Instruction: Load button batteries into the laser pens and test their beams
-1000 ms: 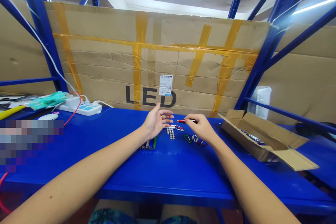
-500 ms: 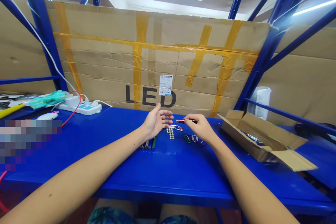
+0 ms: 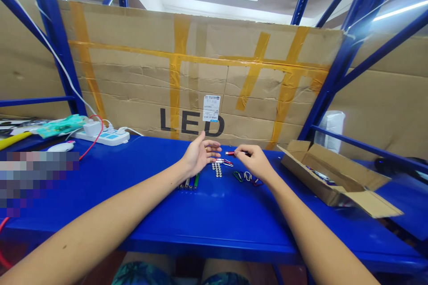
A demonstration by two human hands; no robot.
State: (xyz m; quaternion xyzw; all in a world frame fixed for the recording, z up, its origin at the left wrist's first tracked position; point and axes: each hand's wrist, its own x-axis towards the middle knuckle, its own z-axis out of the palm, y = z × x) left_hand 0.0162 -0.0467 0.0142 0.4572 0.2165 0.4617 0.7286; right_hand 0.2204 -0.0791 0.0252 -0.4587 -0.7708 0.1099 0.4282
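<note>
My right hand (image 3: pixel 252 158) is closed round a slim red metal tube (image 3: pixel 230 153) with a silver end, like a small flashlight, pointing left. Facing it, my left hand (image 3: pixel 199 156) is open, thumb up and fingers apart, with nothing seen in it. Just beyond its fingertips lies a red and silver tube with a clip (image 3: pixel 224 162). Button cells (image 3: pixel 218 170) sit in short rows below. Several coloured tubes (image 3: pixel 191 183) stand out partly from under my left wrist. Near my right wrist lie green, silver and red carabiners (image 3: pixel 248 176).
An open cardboard box (image 3: pixel 316 182) with some metal pieces inside stands on the right of the blue table (image 3: pixel 214 218). At left are a white power strip (image 3: pixel 112 137), a red cable (image 3: pixel 96 136) and a green packet (image 3: pixel 62 126). A large cardboard sheet (image 3: pixel 140 84) rises behind.
</note>
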